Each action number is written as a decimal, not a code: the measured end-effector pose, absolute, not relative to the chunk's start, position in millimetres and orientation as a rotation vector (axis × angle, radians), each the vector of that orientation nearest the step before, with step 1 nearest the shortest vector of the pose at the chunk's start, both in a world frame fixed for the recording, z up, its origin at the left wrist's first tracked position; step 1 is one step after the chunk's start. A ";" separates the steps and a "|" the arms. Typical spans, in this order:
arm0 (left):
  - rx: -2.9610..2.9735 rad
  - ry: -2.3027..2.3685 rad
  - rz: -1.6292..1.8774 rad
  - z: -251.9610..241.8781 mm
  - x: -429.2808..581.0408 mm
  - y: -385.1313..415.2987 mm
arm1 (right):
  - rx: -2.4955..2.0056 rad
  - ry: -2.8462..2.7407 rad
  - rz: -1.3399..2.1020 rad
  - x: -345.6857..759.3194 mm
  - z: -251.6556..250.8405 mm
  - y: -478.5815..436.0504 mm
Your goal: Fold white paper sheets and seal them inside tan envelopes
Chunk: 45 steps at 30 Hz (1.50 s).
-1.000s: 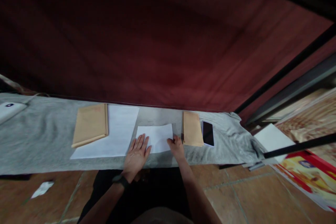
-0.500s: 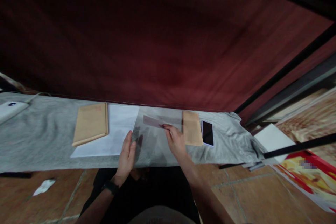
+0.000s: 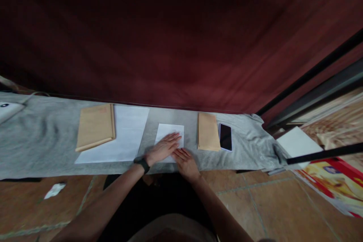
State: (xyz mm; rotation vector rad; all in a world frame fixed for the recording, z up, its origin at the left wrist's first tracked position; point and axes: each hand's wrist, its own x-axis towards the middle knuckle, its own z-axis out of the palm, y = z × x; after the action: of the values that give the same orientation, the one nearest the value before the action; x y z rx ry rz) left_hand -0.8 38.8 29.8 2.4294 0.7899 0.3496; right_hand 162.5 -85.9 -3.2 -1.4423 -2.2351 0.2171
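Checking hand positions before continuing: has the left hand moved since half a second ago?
Yes. Judged against the large white sheet, the left hand has moved right, away from it, and now lies on the small white paper.

On the grey cloth (image 3: 53,140) lie white papers (image 3: 167,129), brown envelopes (image 3: 209,132) and a phone (image 3: 225,137).

In front of you, a small, plain white paper (image 3: 166,130) lies flat on the grey-covered worktop (image 3: 190,130), roughly rectangular, longer side running away from you, its middle partly hidden.
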 end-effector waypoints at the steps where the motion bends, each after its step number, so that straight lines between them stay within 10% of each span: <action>1: 2.490 0.755 0.292 23.2 8.5 40.0 | -1.438 -2.260 0.215 162.8 -4.1 -86.9; 15: 2.513 1.326 0.523 -11.5 -48.8 62.9 | -1.456 -2.222 0.303 164.3 -9.9 -92.4; 45: 2.730 0.992 0.548 -9.8 -96.1 -34.2 | -1.600 -2.300 0.247 137.5 17.1 -35.6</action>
State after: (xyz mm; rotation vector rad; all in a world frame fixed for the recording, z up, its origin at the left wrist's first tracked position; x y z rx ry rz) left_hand -96.1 -34.2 -9.8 2.7297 0.9920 0.5476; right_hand 137.5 -35.6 17.1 -1.5999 -2.3002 0.2471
